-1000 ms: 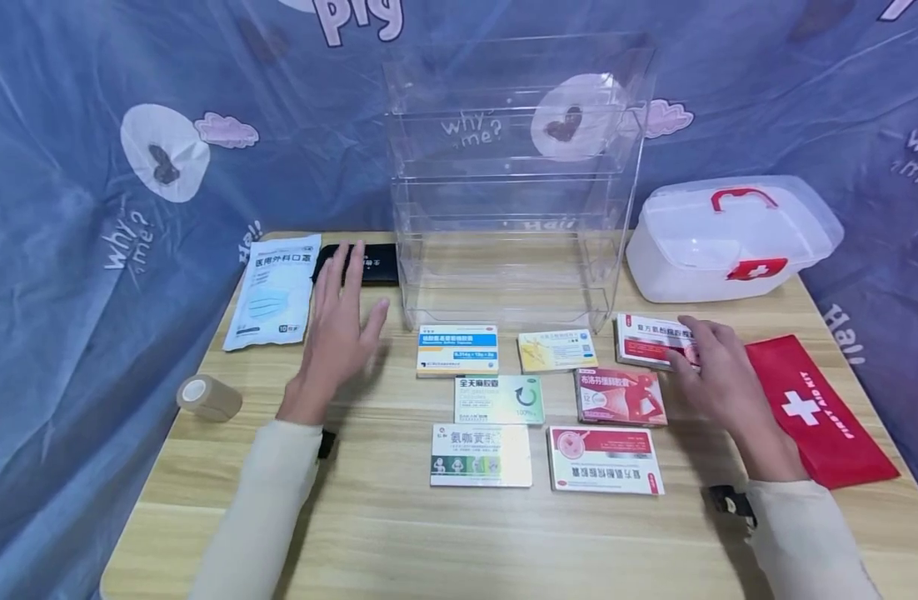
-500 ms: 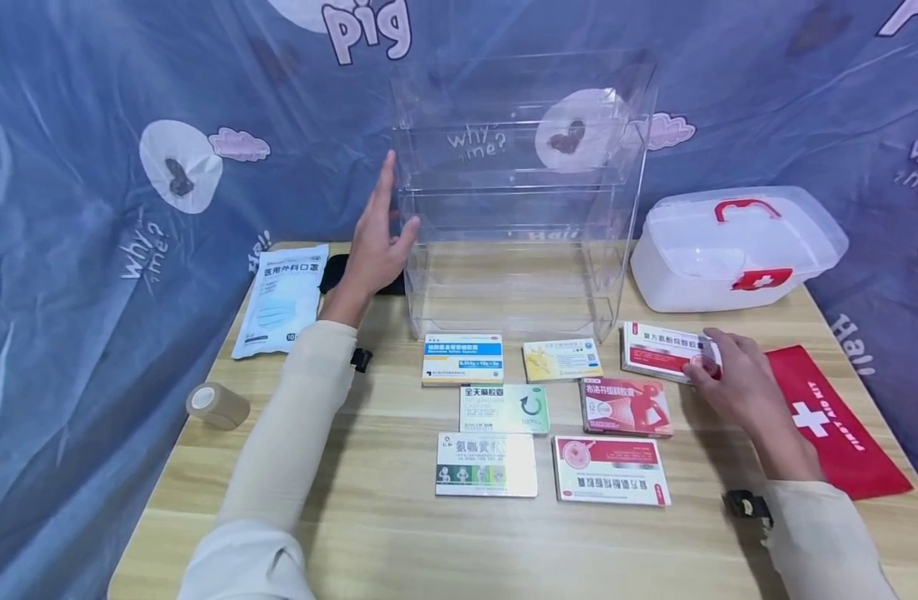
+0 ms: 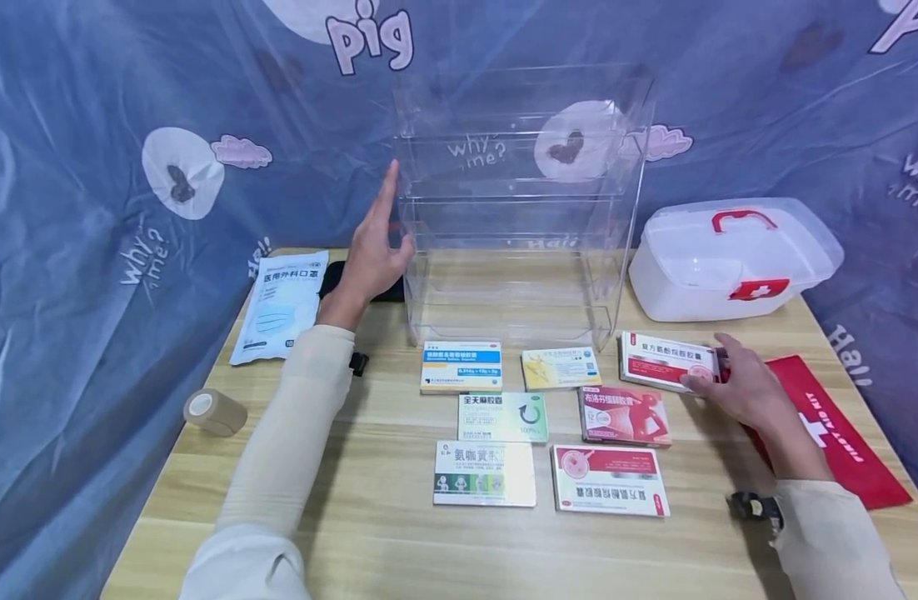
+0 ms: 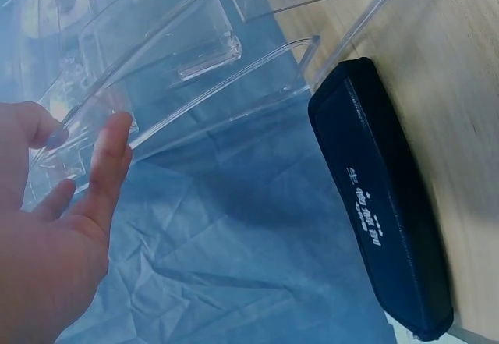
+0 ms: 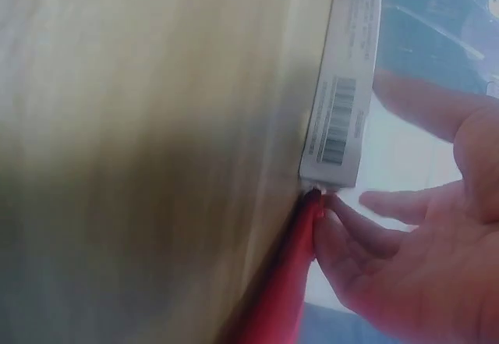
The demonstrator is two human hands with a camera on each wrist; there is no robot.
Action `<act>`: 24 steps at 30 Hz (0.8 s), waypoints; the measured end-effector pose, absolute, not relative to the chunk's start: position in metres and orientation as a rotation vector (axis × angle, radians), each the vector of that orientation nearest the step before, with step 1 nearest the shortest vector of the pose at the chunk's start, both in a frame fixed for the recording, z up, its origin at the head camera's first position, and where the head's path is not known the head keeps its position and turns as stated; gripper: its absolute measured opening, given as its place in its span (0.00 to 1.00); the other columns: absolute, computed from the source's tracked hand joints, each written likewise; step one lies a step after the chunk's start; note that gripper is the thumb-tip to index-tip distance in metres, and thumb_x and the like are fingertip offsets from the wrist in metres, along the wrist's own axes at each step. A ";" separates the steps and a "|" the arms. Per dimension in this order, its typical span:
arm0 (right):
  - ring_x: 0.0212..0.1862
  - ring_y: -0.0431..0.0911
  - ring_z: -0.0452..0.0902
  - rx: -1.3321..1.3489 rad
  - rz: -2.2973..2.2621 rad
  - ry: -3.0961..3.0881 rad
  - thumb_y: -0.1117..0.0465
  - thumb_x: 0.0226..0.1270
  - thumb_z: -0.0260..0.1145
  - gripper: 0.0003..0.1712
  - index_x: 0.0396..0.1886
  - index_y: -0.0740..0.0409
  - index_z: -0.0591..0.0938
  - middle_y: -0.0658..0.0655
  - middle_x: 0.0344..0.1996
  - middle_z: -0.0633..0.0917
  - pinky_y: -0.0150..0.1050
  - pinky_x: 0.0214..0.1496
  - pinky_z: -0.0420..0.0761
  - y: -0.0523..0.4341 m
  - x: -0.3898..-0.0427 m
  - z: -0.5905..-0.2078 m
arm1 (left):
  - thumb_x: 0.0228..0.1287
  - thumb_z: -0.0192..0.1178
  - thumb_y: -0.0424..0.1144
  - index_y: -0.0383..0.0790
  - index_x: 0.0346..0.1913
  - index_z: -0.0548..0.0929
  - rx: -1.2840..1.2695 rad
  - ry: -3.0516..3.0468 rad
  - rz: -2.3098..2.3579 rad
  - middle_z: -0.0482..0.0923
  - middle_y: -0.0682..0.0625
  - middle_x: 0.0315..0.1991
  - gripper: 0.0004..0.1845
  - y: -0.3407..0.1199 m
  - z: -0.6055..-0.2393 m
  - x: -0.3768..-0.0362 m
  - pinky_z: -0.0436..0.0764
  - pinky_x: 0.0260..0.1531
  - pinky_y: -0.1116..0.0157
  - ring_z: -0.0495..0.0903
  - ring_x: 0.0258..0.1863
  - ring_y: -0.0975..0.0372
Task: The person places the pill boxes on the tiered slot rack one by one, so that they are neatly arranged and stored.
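Two hands worked apart: my left hand (image 3: 369, 250) lay flat, fingers straight, against the clear acrylic rack (image 3: 515, 200) far on the table (image 3: 369, 533); my right hand (image 3: 740, 385) pinched a red-and-white cardboard box (image 3: 669, 360) beside the red pouch (image 3: 841, 433).

Clear glossy acrylic shelf rack (image 3: 515, 208); pale matt wood-grain tabletop (image 3: 369, 533); glossy printed card medicine box (image 3: 669, 360); red cloth first-aid pouch (image 3: 841, 437); wrinkled shiny blue plastic backdrop (image 3: 92, 125).

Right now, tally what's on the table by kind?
Medicine boxes: 7
Clear rack: 1
White first-aid case: 1
Red first-aid pouch: 1
Mask pack: 1
Tape roll: 1
Black case: 1
Total: 13
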State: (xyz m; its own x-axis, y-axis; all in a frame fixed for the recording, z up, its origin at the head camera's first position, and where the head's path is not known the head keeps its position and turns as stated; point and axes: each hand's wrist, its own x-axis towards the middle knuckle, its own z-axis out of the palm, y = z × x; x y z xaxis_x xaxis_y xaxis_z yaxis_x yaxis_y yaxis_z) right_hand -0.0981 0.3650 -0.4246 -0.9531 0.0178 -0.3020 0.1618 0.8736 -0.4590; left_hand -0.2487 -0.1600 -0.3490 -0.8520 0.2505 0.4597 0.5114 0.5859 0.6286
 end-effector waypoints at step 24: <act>0.39 0.10 0.70 0.281 -1.376 3.216 0.72 0.70 0.72 0.31 0.70 0.64 0.75 0.28 0.46 0.81 0.09 0.42 0.73 0.333 -0.080 -0.381 | 0.72 0.56 0.26 0.60 0.90 0.40 -0.558 -2.499 -1.109 0.42 0.59 0.90 0.53 -0.158 -0.356 -0.248 0.84 0.59 0.50 0.78 0.68 0.47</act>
